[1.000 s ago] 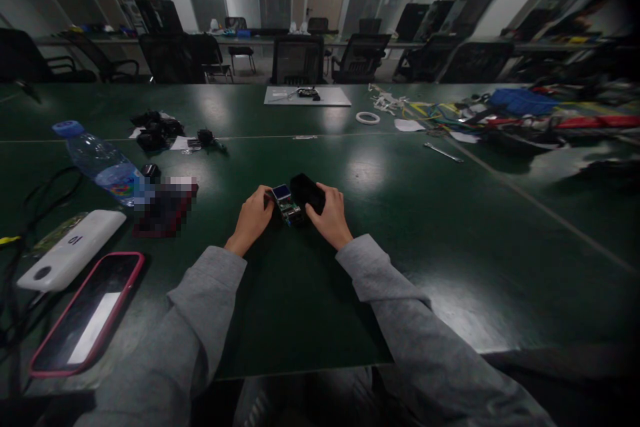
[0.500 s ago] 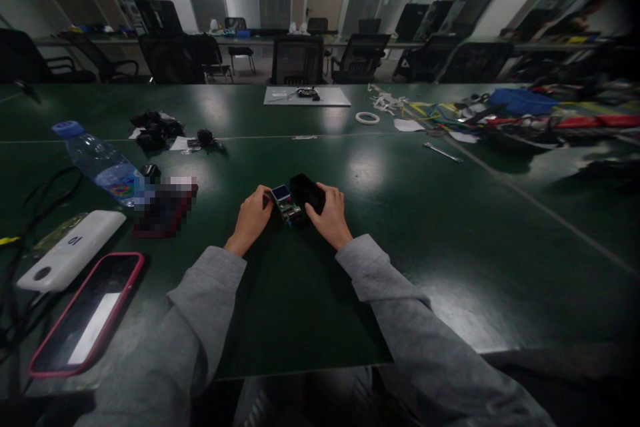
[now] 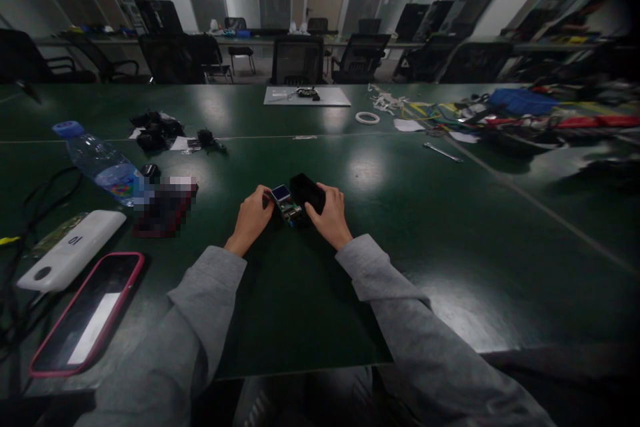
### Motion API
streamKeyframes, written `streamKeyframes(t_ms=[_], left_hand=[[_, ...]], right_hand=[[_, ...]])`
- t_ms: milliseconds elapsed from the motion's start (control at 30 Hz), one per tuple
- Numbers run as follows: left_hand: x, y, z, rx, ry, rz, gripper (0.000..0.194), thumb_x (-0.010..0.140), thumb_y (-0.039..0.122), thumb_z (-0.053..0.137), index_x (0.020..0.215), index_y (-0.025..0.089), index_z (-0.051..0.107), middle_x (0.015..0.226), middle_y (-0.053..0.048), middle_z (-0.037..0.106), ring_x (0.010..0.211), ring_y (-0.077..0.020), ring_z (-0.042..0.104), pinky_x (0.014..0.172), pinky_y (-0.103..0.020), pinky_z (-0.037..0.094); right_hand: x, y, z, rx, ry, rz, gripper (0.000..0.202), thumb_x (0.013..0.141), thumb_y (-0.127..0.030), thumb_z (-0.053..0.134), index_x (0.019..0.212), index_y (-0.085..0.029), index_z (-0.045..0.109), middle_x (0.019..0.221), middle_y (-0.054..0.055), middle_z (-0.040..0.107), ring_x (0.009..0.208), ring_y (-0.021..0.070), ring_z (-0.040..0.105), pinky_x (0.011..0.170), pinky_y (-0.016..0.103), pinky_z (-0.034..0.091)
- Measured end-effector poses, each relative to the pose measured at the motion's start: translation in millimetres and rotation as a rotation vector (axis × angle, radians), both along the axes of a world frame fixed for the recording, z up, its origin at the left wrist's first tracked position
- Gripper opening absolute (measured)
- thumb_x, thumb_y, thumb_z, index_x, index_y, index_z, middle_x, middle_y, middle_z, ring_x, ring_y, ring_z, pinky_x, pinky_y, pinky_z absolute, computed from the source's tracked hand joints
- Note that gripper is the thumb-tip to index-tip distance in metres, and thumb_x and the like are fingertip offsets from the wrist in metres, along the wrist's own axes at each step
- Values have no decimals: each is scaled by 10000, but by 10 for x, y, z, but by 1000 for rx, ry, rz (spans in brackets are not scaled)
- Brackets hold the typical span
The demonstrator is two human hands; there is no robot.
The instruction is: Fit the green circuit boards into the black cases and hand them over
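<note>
My left hand (image 3: 253, 212) pinches the left edge of a small green circuit board (image 3: 289, 207) with a little screen (image 3: 281, 193) at its upper end. Metal connectors show on the board's lower part. Closed around the right side of a black plastic case part (image 3: 307, 192) is my right hand (image 3: 330, 213), its thumb on the near edge. The case part is tilted just right of the board, close beside it. Whether the two touch or are joined I cannot tell. Both are held low over the green table (image 3: 300, 293).
At the left are a water bottle (image 3: 103, 163), a white power bank (image 3: 73, 250), a red-edged phone (image 3: 87, 313) and black cables. A wrench (image 3: 443, 153), a white tape ring (image 3: 367, 118) and a tangle of wires (image 3: 450, 110) lie right of centre. A white board (image 3: 280, 99) sits at the back.
</note>
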State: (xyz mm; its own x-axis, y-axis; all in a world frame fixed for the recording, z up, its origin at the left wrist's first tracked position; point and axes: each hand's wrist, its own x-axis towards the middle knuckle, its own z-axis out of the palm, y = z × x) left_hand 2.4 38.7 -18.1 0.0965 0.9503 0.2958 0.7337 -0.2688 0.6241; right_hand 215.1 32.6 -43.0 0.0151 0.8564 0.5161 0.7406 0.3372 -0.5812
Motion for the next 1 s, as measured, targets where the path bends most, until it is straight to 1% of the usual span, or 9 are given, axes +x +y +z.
streamKeyframes(t_ms=[367,533,633,700,767,833,900,1000], left_hand=[[6,-6,9,-17,-1,11,124,904,220,548,1027,209,558,954,-45,693,764,-172,638,648,-294,453],[2,-2,2,-15,-3,7,125,901,223,543,1024,210,559,949,-44,696,769,-177,638,666,-306,454],[0,6,-6,1,3,14,128,898,228,548,1023,208,563,936,-48,694,774,-179,636,676,-309,451],[-1,12,-12,16,-3,22,126,896,230,551,1020,208,565,922,-44,690,755,-173,628,671,-305,445],[-1,14,-17,32,-13,31,126,895,234,552,1018,209,565,909,-40,685,734,-167,618,656,-296,434],[0,12,-18,48,-20,37,124,893,234,551,1014,208,566,892,-35,680,716,-161,612,644,-289,425],[0,10,-16,66,-27,46,123,889,229,549,1008,208,568,878,-30,678,698,-155,606,640,-285,419],[-1,7,-8,75,-28,57,128,880,220,550,1006,211,572,869,-23,678,671,-146,594,629,-279,411]], right_hand=[[6,4,6,14,12,7,506,851,-326,562,1304,-120,472,1222,168,494,1155,299,446,946,507,440],[2,-5,9,20,11,-2,494,859,-348,550,1300,-136,478,1215,161,488,1149,298,443,934,510,440],[-5,-28,64,49,8,-21,468,866,-351,537,1282,-141,495,1213,155,488,1150,295,438,945,512,429],[-18,-63,131,109,12,-26,426,885,-331,512,1268,-147,508,1222,146,492,1162,285,435,972,506,413],[-46,-121,209,178,8,9,385,912,-316,482,1263,-162,513,1230,130,500,1170,268,439,1001,493,400],[-95,-194,277,224,-11,76,361,933,-316,469,1265,-179,510,1229,114,510,1171,256,447,1020,479,395],[-160,-266,316,235,-43,154,364,940,-322,484,1277,-184,499,1232,110,512,1178,252,449,1031,466,401],[-259,-338,313,208,-116,277,410,938,-325,523,1313,-169,468,1258,123,494,1204,256,437,1048,454,414]])
